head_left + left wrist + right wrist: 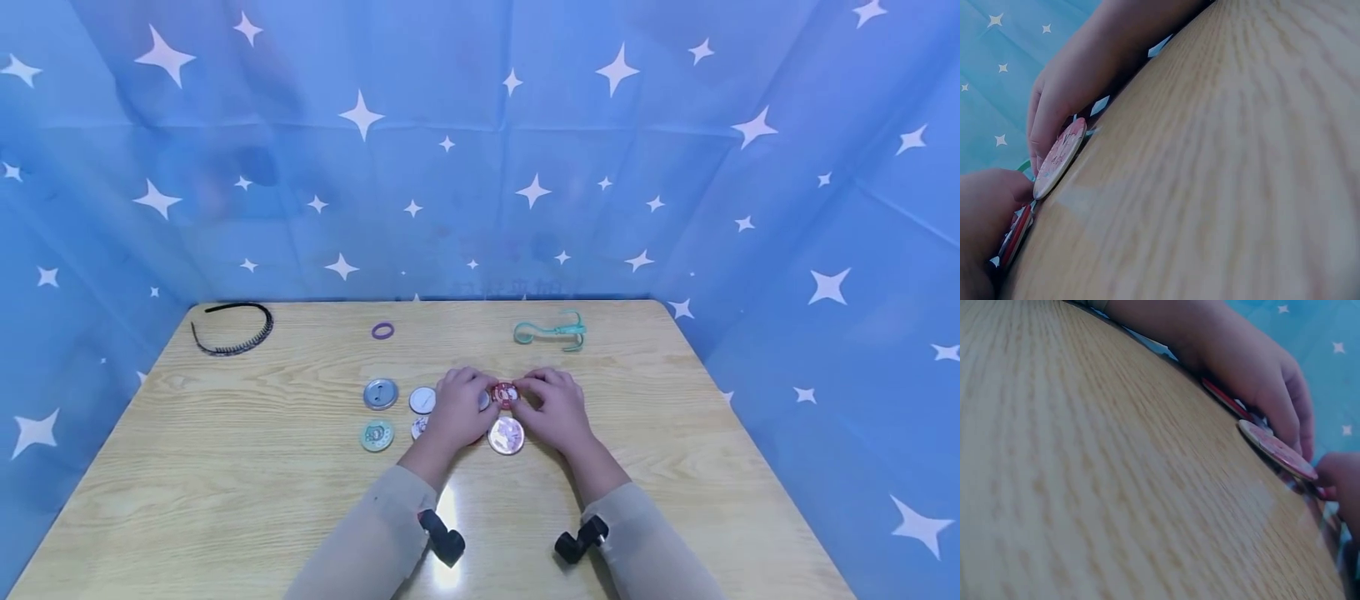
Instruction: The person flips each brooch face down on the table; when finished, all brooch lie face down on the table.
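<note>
In the head view, a red pin badge [505,394] lies between the two hands, picture side up. My left hand [458,408] holds its left edge with thumb and forefinger, and my right hand [557,410] grips its right edge the same way. Directly below it sits a pink pin badge [506,436], face up; the right wrist view shows this pink badge [1279,450] lying flat in front of the fingers. Partly covered by the left hand are a silvery badge [483,400] and a white-patterned badge [418,428].
Left of the hands lie a grey badge [380,394] and a white badge [422,400], pin backs up, plus a green badge [377,435]. Farther back are a black headband [258,337], a purple hair tie [382,331] and a teal hair clip [555,331] on the wooden table [225,467].
</note>
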Demonstrator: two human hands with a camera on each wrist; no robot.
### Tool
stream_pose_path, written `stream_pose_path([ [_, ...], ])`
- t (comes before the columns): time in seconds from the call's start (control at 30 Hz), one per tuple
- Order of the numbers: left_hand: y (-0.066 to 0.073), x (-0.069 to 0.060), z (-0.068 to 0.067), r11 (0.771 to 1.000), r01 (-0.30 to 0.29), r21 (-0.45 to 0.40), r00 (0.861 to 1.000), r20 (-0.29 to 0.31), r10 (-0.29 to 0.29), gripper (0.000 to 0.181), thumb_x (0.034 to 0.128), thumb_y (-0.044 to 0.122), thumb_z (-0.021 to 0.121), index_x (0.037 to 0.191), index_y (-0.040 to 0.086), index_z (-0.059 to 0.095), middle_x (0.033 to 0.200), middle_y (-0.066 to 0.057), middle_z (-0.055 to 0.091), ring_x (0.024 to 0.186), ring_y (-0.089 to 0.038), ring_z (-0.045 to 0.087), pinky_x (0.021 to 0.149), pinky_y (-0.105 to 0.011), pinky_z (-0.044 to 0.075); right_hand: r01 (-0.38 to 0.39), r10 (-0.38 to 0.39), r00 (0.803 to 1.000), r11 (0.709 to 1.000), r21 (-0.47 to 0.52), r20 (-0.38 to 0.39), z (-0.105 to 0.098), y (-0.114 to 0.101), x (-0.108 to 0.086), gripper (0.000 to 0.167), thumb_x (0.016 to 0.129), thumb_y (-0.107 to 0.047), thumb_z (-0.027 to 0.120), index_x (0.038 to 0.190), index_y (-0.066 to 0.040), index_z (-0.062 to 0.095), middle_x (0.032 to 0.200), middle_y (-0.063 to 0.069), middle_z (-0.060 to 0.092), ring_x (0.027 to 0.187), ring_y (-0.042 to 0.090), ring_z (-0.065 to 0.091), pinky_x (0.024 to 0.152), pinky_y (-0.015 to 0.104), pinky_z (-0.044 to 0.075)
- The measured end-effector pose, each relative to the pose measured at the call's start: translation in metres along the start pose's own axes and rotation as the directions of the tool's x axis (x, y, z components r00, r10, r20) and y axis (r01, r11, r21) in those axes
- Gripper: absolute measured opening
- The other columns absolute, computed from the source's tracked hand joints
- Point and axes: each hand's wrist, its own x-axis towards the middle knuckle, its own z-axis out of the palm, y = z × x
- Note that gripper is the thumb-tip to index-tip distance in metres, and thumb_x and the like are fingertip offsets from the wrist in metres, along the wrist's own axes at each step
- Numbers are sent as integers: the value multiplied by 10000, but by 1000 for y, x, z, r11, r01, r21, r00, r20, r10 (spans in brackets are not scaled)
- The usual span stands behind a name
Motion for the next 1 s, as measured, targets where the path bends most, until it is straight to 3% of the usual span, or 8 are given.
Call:
stream_pose_path([
  [0.53,0,-1,3,999,-11,38,1000,-12,11,413,990,371,765,1354,179,736,1255,-23,666,1197,-249,551,1043,-480,426,43,-43,999,999,-11,4,-2,0,-3,455,919,-433,814,1280,-157,789,1326,92,675,1263,367,523,1070,647,357],
  [1.0,4,-2,-2,999,14,-30,1000,-11,-15,410,966,316,811,1347,186,733,1328,-36,699,1263,-273,551,1107,-513,388,30,-30,999,999,42,-13,-1,3,-1,464,867,-397,900,1269,-188,800,1297,71,720,1249,347,543,1085,630,336],
])
